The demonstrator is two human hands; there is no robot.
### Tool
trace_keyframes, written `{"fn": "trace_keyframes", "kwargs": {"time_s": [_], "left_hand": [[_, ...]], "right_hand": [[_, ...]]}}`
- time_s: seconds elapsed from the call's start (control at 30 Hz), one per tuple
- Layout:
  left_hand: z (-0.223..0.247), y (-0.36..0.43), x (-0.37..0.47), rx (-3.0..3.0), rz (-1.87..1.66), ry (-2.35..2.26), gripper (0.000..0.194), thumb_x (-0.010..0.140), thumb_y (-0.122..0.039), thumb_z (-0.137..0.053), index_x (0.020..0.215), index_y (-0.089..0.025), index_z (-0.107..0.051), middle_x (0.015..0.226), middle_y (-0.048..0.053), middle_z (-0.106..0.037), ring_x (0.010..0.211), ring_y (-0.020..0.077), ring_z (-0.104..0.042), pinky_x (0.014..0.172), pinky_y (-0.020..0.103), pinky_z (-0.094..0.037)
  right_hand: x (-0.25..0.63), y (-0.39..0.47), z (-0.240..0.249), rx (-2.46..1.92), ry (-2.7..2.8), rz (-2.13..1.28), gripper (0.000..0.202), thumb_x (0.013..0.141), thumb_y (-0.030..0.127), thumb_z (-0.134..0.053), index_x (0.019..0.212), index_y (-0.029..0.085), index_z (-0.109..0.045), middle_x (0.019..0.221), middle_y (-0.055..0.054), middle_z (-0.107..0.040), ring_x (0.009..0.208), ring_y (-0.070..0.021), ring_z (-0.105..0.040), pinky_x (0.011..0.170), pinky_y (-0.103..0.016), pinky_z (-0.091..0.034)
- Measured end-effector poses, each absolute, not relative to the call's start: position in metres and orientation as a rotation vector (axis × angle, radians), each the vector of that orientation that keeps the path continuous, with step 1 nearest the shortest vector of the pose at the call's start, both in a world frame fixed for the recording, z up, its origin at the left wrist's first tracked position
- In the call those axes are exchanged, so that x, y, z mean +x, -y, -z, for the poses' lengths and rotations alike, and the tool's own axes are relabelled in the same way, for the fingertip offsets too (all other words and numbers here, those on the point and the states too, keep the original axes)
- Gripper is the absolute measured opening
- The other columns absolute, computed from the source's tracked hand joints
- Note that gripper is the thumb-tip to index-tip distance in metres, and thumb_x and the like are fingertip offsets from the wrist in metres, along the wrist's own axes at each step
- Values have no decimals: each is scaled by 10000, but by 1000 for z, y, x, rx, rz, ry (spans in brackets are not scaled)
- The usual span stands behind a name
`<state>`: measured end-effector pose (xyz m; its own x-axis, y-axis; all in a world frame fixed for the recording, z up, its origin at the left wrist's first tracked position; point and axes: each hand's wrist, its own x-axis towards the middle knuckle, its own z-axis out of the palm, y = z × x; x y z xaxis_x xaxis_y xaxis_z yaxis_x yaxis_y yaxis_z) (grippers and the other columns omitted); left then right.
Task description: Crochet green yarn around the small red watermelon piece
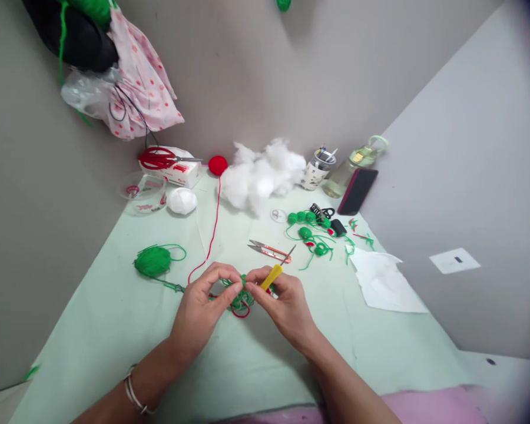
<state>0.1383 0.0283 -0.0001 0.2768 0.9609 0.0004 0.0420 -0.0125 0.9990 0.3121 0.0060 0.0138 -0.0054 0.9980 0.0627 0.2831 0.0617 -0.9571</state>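
My left hand [205,303] pinches a small green crochet piece [243,279] between thumb and fingertips, in front of me over the table. Meeting it there, my right hand [285,297] has its thumb and fingertips at the same piece. A crochet hook with a yellow handle [271,277] is tucked in my right hand, its metal shaft pointing up and right. Under the fingers hangs a tangle of green yarn [241,301] with a red strand looping out below. Beyond the hands lie thread snips [271,252] with orange handles.
A green yarn ball [153,260] lies left; white [182,201] and red [218,165] balls sit further back. White stuffing [262,176] is heaped against the wall. Small green crocheted balls [304,232], a propped phone [357,191] and white tissue [386,280] are on the right.
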Motion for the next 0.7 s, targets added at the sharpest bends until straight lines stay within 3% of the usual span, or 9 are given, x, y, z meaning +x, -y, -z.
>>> {"fn": "trace_keyframes", "kwargs": {"time_s": [0.17, 0.37, 0.53, 0.7], "left_hand": [[2, -26, 143, 1476, -1009, -1090, 84, 882, -226, -635, 799, -216, -638, 922, 38, -638, 935, 205, -600, 856, 279, -442], [-1, -30, 141, 1387, -1037, -1031, 116, 901, -253, -607, 792, -211, -610, 935, 51, -641, 953, 219, -595, 859, 279, -439], [6, -45, 128, 1024, -1083, -1055, 131, 922, -336, -622, 876, -214, -606, 1026, 37, -654, 1018, 202, -573, 893, 261, -421], [-2, -50, 131, 1112, -983, -1055, 134, 907, -355, -647, 910, -232, -594, 1153, 51, -661, 1180, 229, -563, 998, 309, -403]], "right_hand": [[308, -5, -9, -1424, 1593, -878, 114, 866, 218, -602, 801, 200, -694, 720, -16, -672, 612, -133, -561, 611, -264, -432], [309, -11, -6, -1533, 1464, -829, 52, 760, 181, -586, 714, 199, -605, 616, 25, -572, 531, -109, -470, 541, -249, -384], [323, -18, -13, -1473, 1140, -1066, 54, 741, 236, -619, 718, 191, -601, 568, 31, -545, 518, -107, -447, 496, -233, -342], [323, -20, -16, -1389, 1041, -1281, 79, 763, 258, -641, 742, 192, -601, 519, 50, -545, 455, -81, -381, 461, -223, -300]]}}
